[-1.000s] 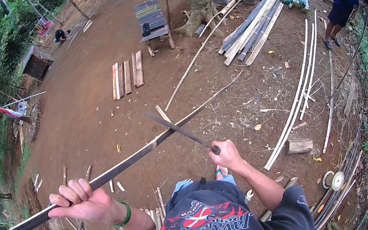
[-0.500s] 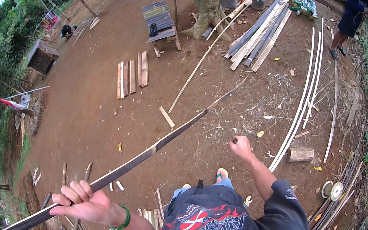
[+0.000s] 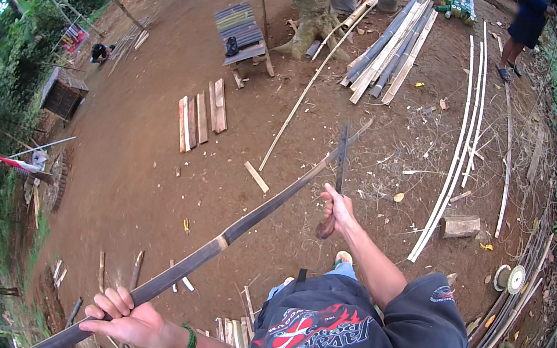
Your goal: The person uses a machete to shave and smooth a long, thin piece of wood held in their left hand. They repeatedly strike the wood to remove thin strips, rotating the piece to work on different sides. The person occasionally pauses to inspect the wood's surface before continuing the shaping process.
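A long dark split-bamboo strip (image 3: 260,212) runs diagonally from the lower left up to the middle, with a pale band at a node. My left hand (image 3: 128,319), a green cord at its wrist, is closed around the strip's lower part. In my right hand (image 3: 336,208) is a machete (image 3: 341,161); its brown wooden handle shows below the fist and the blade points away from me. The blade lies close to the strip's far end in the picture; I cannot tell whether they touch.
Long pale strips (image 3: 455,153) and a wood block (image 3: 460,227) lie to the right. A bamboo pile (image 3: 392,49) sits by the tree (image 3: 313,20). Short boards (image 3: 202,116) lie left of centre, near a small slanted table (image 3: 242,33). Another person (image 3: 522,38) stands far right.
My right hand has moved left and away, bringing the machete up beside the strip's far end. The strip has rolled, showing more of its dark face.
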Demonstrator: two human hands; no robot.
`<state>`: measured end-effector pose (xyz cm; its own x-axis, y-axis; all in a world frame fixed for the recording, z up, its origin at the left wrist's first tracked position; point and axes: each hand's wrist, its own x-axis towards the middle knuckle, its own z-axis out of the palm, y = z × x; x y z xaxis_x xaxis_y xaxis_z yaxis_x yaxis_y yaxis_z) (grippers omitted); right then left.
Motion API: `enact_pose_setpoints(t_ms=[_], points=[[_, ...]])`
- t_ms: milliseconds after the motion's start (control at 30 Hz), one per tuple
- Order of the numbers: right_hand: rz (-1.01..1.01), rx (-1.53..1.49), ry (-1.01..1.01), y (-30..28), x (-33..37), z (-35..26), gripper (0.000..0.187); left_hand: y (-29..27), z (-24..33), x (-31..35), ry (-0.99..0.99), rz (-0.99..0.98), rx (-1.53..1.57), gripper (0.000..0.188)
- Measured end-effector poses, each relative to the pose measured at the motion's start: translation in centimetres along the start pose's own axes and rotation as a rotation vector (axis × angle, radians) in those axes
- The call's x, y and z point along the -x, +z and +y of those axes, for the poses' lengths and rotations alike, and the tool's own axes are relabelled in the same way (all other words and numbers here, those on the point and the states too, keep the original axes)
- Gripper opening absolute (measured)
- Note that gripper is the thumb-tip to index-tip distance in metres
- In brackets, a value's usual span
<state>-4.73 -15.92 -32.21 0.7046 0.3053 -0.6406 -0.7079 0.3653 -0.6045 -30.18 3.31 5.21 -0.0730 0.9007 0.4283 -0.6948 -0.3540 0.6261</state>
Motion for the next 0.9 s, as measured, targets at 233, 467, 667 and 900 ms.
enact_pose_setpoints(t_ms=[233,467,667,900], points=[[0.031,-0.008,0.063,8.1,1.7,4.5,0.052,-7.4,6.7,-5.8,-0.064,-0.195,0.082,0.045],[-0.121,-0.153,0.268,12.7,3.9,11.1,0.038,-10.2,11.3,-11.3,-0.076,-0.334,0.131,0.045],[-0.223,-0.383,0.244,14.8,2.9,13.9,0.027,-13.1,11.3,-14.4,-0.084,-0.414,0.163,0.046],[-0.099,-0.331,0.075,17.1,6.4,13.9,0.029,-25.4,10.1,-18.3,-0.016,0.192,-0.078,0.048]])
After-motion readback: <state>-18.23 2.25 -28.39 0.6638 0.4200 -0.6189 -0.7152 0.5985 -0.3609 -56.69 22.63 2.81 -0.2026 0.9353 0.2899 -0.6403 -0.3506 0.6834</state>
